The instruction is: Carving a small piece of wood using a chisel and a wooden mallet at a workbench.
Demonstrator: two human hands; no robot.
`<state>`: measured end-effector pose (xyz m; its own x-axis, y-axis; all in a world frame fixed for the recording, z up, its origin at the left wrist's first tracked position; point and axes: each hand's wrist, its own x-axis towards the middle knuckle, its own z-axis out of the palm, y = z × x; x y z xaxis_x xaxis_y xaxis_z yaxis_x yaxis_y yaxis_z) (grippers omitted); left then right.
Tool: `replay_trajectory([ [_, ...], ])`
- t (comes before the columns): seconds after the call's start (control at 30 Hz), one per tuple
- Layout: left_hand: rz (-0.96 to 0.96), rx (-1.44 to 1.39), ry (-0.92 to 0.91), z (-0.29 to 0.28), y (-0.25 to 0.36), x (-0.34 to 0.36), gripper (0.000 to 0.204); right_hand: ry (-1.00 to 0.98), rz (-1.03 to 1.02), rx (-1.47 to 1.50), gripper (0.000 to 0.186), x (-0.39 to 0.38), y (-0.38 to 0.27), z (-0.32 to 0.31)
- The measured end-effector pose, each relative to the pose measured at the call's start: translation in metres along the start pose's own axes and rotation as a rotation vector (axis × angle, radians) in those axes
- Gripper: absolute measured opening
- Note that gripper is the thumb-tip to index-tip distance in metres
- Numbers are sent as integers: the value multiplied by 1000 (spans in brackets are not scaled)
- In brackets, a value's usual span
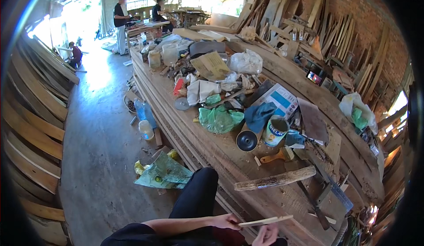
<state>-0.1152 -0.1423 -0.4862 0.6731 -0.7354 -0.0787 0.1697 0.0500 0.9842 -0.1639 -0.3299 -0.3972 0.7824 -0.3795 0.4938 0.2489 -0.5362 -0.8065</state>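
My left hand (226, 221) grips one end of a thin, pale wooden strip (269, 220), held level over the near edge of the plank workbench (221, 157). My right hand (266, 236) is just under the strip's middle, fingers curled up toward it. The frame's lower edge cuts this hand off, so its grip is unclear. My dark-trousered knee (198, 193) rises in front of the bench. A rough wooden handle piece (274, 180) lies on the bench beyond my hands.
The bench holds a paint can (276, 131), a round black disc (246, 140), a brush (274, 157), a green bag (219, 119), a blue cloth (259, 113) and a hand saw (329, 188). Bottles (143, 116) and a green sack (163, 173) lie on the floor. Planks line both walls. Three people (119, 21) work far back.
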Motion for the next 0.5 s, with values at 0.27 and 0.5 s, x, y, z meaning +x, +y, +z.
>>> replay_trajectory([
  [0.27,-1,488,-170,7,21,-2,40,-505,27,112,11,-17,10,7],
  [0.5,380,161,95,7,26,1,26,-644,15,66,8,-52,34,28],
])
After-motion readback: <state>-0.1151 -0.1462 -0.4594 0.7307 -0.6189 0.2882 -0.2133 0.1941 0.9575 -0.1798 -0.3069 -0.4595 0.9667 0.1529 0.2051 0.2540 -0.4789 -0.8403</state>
